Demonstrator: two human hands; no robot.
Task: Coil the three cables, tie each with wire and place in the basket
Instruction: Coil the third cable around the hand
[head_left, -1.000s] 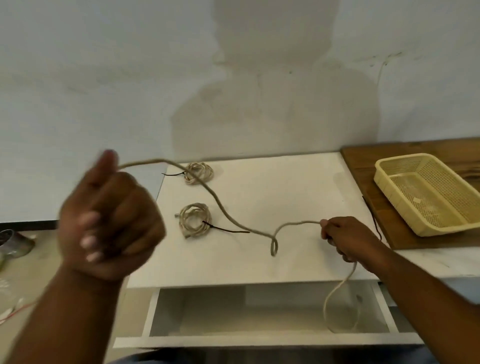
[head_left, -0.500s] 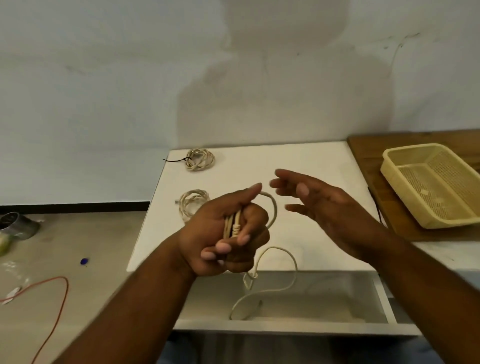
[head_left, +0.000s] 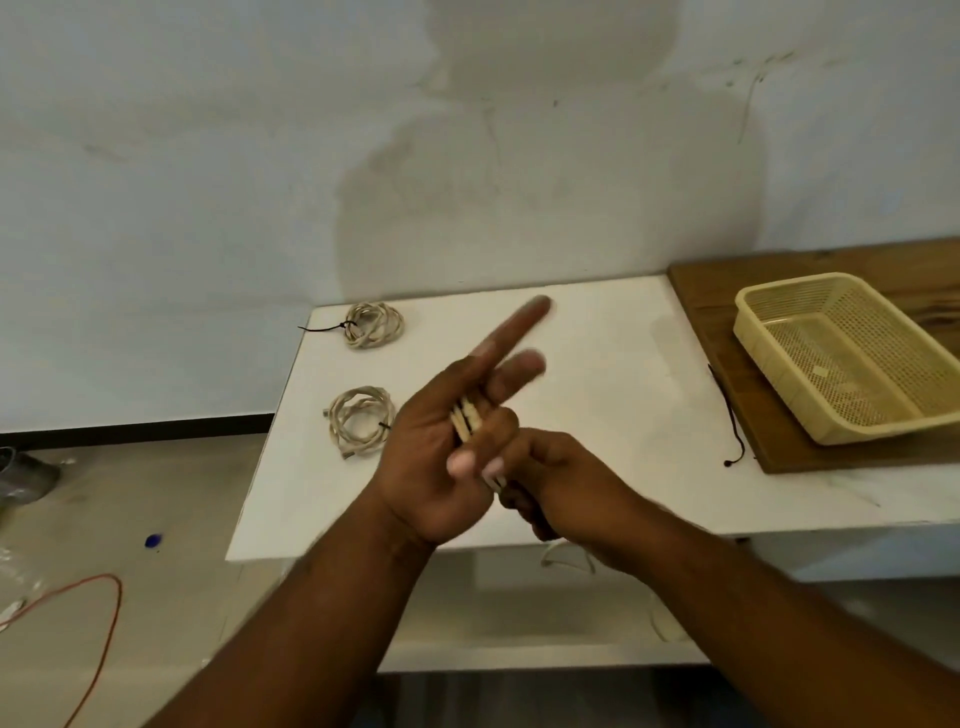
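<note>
Above the front of the white table (head_left: 597, 364), my left hand (head_left: 447, 441) holds several strands of the beige cable (head_left: 467, 415) across its palm. Its last two fingers curl over the strands; the index and middle fingers point out straight. Just right of it and touching it, my right hand (head_left: 561, 483) is curled round the cable's lower part. The rest of the cable hangs below into the open drawer (head_left: 519, 623). Two coiled beige cables, each tied with black wire, lie on the table's left side, one at the back (head_left: 374, 325) and one nearer (head_left: 358, 421). The yellow basket (head_left: 748, 312) holds nothing.
The basket stands on a wooden board (head_left: 727, 291) at the right. A loose black wire (head_left: 732, 431) lies on the table along the board's edge. On the floor at left are an orange wire (head_left: 104, 623), a small blue item (head_left: 153, 540) and a metal can (head_left: 21, 473).
My right hand has come in from an open pose and closed on the cable beside my left hand. My left hand has straightened its index and middle fingers.
</note>
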